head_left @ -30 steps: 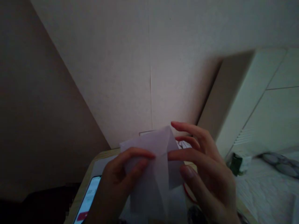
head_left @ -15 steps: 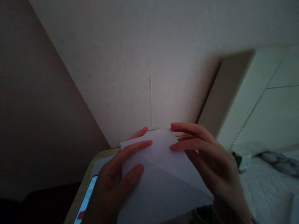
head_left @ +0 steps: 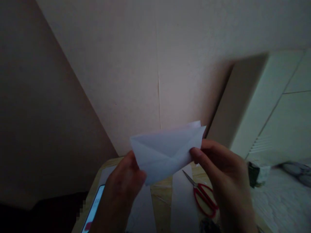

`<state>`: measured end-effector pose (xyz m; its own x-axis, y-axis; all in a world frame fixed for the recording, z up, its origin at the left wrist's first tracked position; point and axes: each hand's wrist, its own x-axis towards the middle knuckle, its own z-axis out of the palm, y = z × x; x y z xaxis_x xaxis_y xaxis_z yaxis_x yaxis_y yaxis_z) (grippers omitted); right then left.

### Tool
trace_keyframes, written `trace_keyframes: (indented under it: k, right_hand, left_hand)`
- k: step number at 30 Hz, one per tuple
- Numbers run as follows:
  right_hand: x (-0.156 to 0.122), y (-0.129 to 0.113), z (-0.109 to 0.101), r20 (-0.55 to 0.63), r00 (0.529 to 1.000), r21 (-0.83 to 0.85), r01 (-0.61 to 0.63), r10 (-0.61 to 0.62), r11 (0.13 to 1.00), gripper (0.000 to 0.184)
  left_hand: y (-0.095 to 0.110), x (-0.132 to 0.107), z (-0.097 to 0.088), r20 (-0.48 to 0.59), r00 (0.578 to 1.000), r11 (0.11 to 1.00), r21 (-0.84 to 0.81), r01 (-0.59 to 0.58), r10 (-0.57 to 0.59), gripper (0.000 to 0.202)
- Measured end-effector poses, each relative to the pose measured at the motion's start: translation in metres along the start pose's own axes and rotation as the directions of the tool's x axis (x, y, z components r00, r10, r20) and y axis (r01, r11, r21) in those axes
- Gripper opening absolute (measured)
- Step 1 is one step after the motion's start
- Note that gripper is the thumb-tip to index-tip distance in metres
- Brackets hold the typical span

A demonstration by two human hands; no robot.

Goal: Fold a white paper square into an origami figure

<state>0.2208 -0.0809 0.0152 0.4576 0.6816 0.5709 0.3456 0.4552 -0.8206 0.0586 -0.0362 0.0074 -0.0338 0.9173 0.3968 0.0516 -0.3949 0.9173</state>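
Bench [head_left: 161, 210]: pale wood, its rounded far left corner in sight, the near edge cut off; a bare strip now shows along the middle, where the paper blocked the view half a second ago.
Flat sheets [head_left: 143, 210]: white paper on either side of that strip.
Right hand [head_left: 225, 174]: comes in over the right edge of the bench, thumb on the near face of the paper, fingers behind it, closed in a light pinch.
Left hand [head_left: 121, 184]: comes in over the left side, slightly blurred, thumb at the lower left corner of the paper and fingers behind, also pinched nearly closed.
Folded paper [head_left: 167, 150]: held in the air between both hands, in line with the middle of the far edge, right end higher. Half a second ago it spread wide towards the person; now it is a compact, layered piece, so the fold looks gathered in, though how the layers tuck cannot be told.
Scissors [head_left: 195, 185]: back in sight near the right edge, tips pointing to the far edge.
Phone [head_left: 94, 205]: along the left edge, partly behind the left forearm.
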Motion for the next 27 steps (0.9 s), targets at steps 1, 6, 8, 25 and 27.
trace_keyframes:
  k: [1, 6, 8, 25, 27]
  right_hand:
    - [0.0, 0.001, 0.001, -0.003, 1.0, 0.026, -0.008, 0.008, 1.0, 0.01]
    - [0.001, 0.001, 0.006, -0.04, 0.997, 0.165, -0.056, 0.063, 0.985, 0.023]
    - [0.001, 0.0, 0.006, -0.027, 0.998, 0.162, -0.056, 0.061, 0.985, 0.019]
    - [0.008, -0.001, -0.001, 0.07, 0.996, 0.068, -0.058, 0.053, 0.996, 0.029]
    - [0.009, -0.001, 0.002, 0.065, 0.997, 0.048, -0.03, 0.027, 0.998, 0.032]
  left_hand:
    - [0.001, -0.001, -0.003, 0.074, 0.995, 0.992, -0.101, 0.079, -0.071, 0.021]
    - [0.003, 0.004, -0.013, 0.117, 0.988, 0.978, -0.171, 0.119, -0.1, 0.015]
    - [0.003, 0.007, -0.012, 0.05, 0.994, 0.971, -0.215, 0.107, -0.099, 0.026]
    - [-0.007, 0.004, 0.0, -0.04, 0.995, 0.983, -0.164, 0.08, -0.087, 0.007]
    - [-0.005, 0.003, 0.006, -0.107, 0.986, 0.976, -0.193, 0.104, -0.126, 0.006]
